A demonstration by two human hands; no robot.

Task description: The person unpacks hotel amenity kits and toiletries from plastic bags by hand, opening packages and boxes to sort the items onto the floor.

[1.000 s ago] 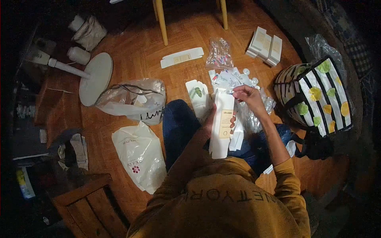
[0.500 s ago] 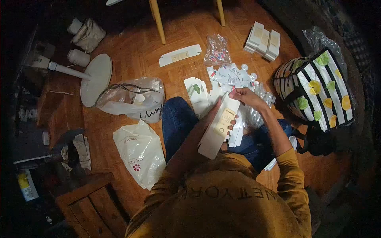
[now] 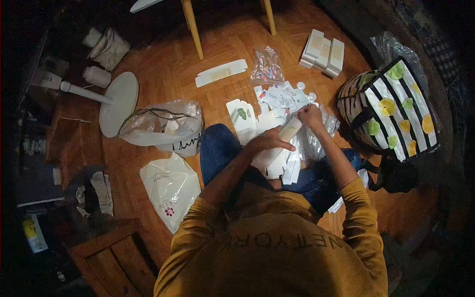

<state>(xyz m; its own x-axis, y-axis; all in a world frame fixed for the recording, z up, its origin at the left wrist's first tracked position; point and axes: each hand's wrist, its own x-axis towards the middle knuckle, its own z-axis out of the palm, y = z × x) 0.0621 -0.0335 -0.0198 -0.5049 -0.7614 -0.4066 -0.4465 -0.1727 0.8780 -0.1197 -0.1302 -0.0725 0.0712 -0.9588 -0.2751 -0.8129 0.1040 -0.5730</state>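
Observation:
A slim white carton [image 3: 291,129] with a pale label slants above my lap, blurred along its near end. My left hand [image 3: 273,140] lies over the carton from the left, its fingers wrapped across it. At the carton's far end my right hand [image 3: 310,117] is closed, with fingertips pinched at the end; the flap there is hidden. Just beyond the hands lie white soap packets [image 3: 291,95] and small items in a loose heap. An unfolded carton with a green leaf print [image 3: 242,117] rests left of the heap. Clear plastic wrappers [image 3: 321,136] sit under my right forearm.
Stacked white cartons [image 3: 324,52] stand at the back right, near a striped fruit-print bag [image 3: 396,111]. A flat carton [image 3: 221,73] and a clear bag of small tubes [image 3: 266,65] lie ahead. Plastic bags [image 3: 173,190] and a round white base [image 3: 118,104] are on the left.
The carton has turned and moved forward, away from my body. My left hand has shifted from cradling its underside to lying over it. My right hand moved slightly right, still at the far end.

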